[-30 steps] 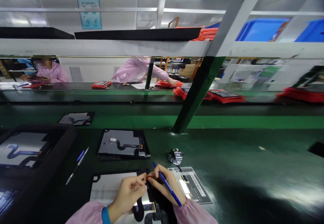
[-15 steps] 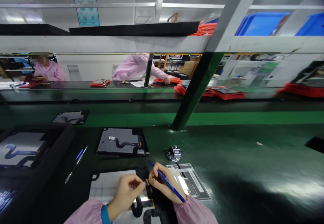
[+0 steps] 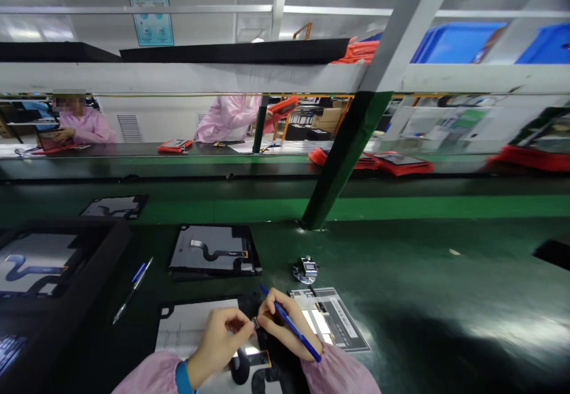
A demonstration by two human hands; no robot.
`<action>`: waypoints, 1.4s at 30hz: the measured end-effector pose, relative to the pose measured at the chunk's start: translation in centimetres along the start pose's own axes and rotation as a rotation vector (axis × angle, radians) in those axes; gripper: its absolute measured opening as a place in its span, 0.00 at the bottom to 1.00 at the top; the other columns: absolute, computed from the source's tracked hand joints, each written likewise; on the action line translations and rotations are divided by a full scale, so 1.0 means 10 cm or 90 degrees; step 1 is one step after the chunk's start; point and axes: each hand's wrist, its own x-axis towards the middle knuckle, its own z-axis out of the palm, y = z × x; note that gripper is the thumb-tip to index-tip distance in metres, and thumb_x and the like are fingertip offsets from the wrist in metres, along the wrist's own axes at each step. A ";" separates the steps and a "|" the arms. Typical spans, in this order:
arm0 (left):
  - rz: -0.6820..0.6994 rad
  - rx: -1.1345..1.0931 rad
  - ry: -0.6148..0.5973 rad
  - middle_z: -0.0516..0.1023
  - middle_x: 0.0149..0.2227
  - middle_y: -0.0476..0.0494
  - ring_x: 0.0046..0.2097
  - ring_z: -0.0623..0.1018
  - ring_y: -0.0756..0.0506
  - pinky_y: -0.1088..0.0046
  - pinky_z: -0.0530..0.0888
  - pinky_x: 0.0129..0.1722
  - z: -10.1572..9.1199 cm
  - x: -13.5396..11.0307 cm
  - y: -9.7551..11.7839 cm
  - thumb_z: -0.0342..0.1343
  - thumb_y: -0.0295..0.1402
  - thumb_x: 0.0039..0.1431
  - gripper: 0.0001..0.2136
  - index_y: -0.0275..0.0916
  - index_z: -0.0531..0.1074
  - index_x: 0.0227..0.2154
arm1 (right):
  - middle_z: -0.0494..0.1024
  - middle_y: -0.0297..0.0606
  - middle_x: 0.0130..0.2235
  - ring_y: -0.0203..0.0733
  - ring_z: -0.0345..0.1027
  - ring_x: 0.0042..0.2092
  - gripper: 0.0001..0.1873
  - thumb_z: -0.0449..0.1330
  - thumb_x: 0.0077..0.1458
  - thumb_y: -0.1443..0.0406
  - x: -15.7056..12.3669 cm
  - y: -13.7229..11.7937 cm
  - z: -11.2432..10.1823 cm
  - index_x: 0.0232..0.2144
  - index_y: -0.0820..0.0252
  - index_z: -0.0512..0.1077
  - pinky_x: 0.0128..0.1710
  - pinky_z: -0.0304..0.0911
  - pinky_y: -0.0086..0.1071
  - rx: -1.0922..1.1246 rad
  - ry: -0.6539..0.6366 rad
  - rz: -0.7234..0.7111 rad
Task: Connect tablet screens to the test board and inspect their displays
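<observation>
My left hand (image 3: 222,340) is closed in a pinch at the small connector end of a flex cable (image 3: 255,323). My right hand (image 3: 287,330) meets it there, thumb and finger pressed at the same end, while a blue pen (image 3: 294,329) lies held through its fingers. Beneath both hands is a flat display panel (image 3: 178,326), grey with a black border; a dark ribbon (image 3: 241,369) curls over it. Partly under my right wrist, a printed grey and white sheet (image 3: 345,323) rests on the bench. Just beyond stands a metal tally counter (image 3: 306,270).
Another panel (image 3: 209,248) lies ahead, and one more (image 3: 114,206) farther left. A dark tray (image 3: 111,240) with panels fills the left side, beside a pen (image 3: 132,290). A green post (image 3: 342,162) rises from the bench. Co-workers in pink (image 3: 231,118) sit or stand opposite.
The co-worker opposite has lifted a red-edged item off the far bench. My hands stay almost in place, fingertips still together at the cable end; the view has shifted slightly.
</observation>
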 end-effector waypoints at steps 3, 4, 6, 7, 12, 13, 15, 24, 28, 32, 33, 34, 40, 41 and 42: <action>-0.005 -0.009 0.008 0.79 0.23 0.41 0.27 0.75 0.47 0.74 0.68 0.29 0.00 0.00 0.03 0.62 0.42 0.47 0.14 0.34 0.76 0.20 | 0.70 0.29 0.24 0.32 0.58 0.23 0.18 0.61 0.49 0.62 0.00 -0.01 0.00 0.24 0.55 0.52 0.24 0.55 0.27 0.022 0.001 0.000; -0.006 -0.015 0.006 0.78 0.23 0.42 0.27 0.75 0.47 0.74 0.68 0.29 0.00 0.00 0.04 0.63 0.43 0.47 0.14 0.34 0.76 0.20 | 0.70 0.29 0.24 0.32 0.58 0.23 0.18 0.61 0.49 0.62 0.00 -0.01 0.00 0.24 0.55 0.52 0.24 0.56 0.27 0.021 0.002 0.002; -0.009 -0.029 0.004 0.78 0.22 0.42 0.27 0.75 0.47 0.74 0.68 0.29 0.00 0.00 0.04 0.63 0.43 0.46 0.14 0.35 0.76 0.20 | 0.70 0.29 0.23 0.32 0.59 0.23 0.18 0.61 0.49 0.61 -0.01 -0.03 0.01 0.24 0.54 0.52 0.25 0.57 0.27 0.015 0.009 0.008; -0.008 -0.032 0.005 0.78 0.22 0.43 0.27 0.75 0.47 0.74 0.68 0.29 0.00 0.00 0.04 0.63 0.43 0.46 0.14 0.35 0.76 0.20 | 0.70 0.29 0.23 0.33 0.60 0.23 0.18 0.61 0.49 0.61 -0.01 -0.04 0.01 0.24 0.54 0.52 0.25 0.58 0.27 0.011 0.013 0.010; -0.002 -0.024 0.010 0.78 0.22 0.43 0.26 0.74 0.48 0.74 0.68 0.28 0.01 0.01 0.00 0.63 0.44 0.46 0.15 0.35 0.76 0.19 | 0.71 0.29 0.23 0.33 0.61 0.24 0.19 0.62 0.47 0.61 -0.02 -0.03 0.02 0.23 0.54 0.52 0.26 0.60 0.28 0.004 0.016 0.013; -0.002 -0.021 0.009 0.78 0.22 0.43 0.26 0.74 0.48 0.74 0.68 0.28 0.00 0.01 0.00 0.63 0.43 0.47 0.15 0.34 0.76 0.19 | 0.71 0.29 0.23 0.33 0.61 0.24 0.19 0.62 0.47 0.62 -0.02 -0.02 0.02 0.23 0.54 0.52 0.25 0.59 0.28 0.004 0.016 0.012; -0.004 -0.022 0.003 0.78 0.22 0.42 0.26 0.74 0.48 0.74 0.68 0.28 0.00 0.01 -0.01 0.63 0.43 0.46 0.15 0.34 0.76 0.19 | 0.71 0.29 0.22 0.33 0.61 0.23 0.19 0.62 0.46 0.63 -0.02 0.00 0.03 0.22 0.54 0.51 0.25 0.59 0.27 0.008 0.019 0.008; -0.045 -0.089 -0.012 0.77 0.20 0.45 0.24 0.74 0.49 0.75 0.68 0.26 -0.02 0.04 0.01 0.65 0.45 0.42 0.16 0.35 0.75 0.17 | 0.70 0.30 0.22 0.33 0.60 0.23 0.21 0.63 0.48 0.60 -0.03 0.02 0.09 0.22 0.55 0.50 0.24 0.60 0.27 -0.004 0.065 -0.018; -0.056 -0.096 -0.012 0.77 0.19 0.45 0.23 0.73 0.49 0.75 0.67 0.25 -0.03 0.04 -0.02 0.65 0.42 0.41 0.14 0.34 0.76 0.17 | 0.70 0.29 0.22 0.33 0.61 0.24 0.19 0.61 0.47 0.66 -0.05 0.03 0.10 0.22 0.55 0.51 0.26 0.59 0.27 0.007 0.043 -0.028; -0.046 -0.090 -0.007 0.77 0.19 0.44 0.23 0.73 0.49 0.75 0.65 0.25 -0.02 0.03 -0.03 0.63 0.38 0.42 0.11 0.34 0.76 0.16 | 0.69 0.28 0.21 0.32 0.59 0.23 0.18 0.60 0.46 0.70 -0.05 0.00 0.09 0.22 0.55 0.51 0.25 0.57 0.26 0.030 0.022 -0.029; -0.042 -0.085 -0.007 0.77 0.19 0.44 0.23 0.72 0.49 0.75 0.65 0.25 -0.03 0.03 -0.02 0.63 0.37 0.42 0.11 0.34 0.76 0.16 | 0.69 0.28 0.21 0.32 0.59 0.23 0.18 0.60 0.45 0.71 -0.05 -0.01 0.09 0.21 0.55 0.51 0.25 0.56 0.26 0.032 0.018 -0.026; -0.039 -0.078 -0.007 0.76 0.19 0.44 0.22 0.72 0.49 0.75 0.65 0.24 -0.03 0.03 -0.02 0.63 0.37 0.42 0.10 0.34 0.76 0.16 | 0.69 0.28 0.21 0.32 0.58 0.23 0.18 0.60 0.45 0.71 -0.05 -0.02 0.09 0.21 0.55 0.51 0.25 0.56 0.26 0.033 0.016 -0.023; -0.053 -0.102 0.000 0.76 0.18 0.44 0.23 0.72 0.49 0.74 0.65 0.25 -0.03 0.04 0.01 0.63 0.35 0.39 0.09 0.35 0.75 0.15 | 0.71 0.30 0.22 0.33 0.59 0.23 0.18 0.60 0.46 0.69 -0.04 -0.11 0.10 0.21 0.55 0.51 0.25 0.56 0.26 0.043 0.023 -0.020; -0.057 -0.113 0.001 0.76 0.18 0.45 0.23 0.72 0.49 0.74 0.65 0.25 -0.03 0.04 0.01 0.63 0.36 0.39 0.09 0.35 0.75 0.14 | 0.71 0.30 0.22 0.33 0.60 0.24 0.18 0.60 0.47 0.69 -0.04 -0.12 0.11 0.21 0.55 0.51 0.25 0.56 0.27 0.046 0.023 -0.017; -0.061 -0.121 0.003 0.76 0.18 0.45 0.23 0.72 0.49 0.74 0.65 0.26 -0.03 0.05 0.01 0.63 0.36 0.39 0.09 0.35 0.75 0.14 | 0.71 0.31 0.22 0.33 0.61 0.24 0.18 0.60 0.48 0.68 -0.05 -0.12 0.11 0.22 0.55 0.52 0.25 0.56 0.27 0.050 0.023 -0.014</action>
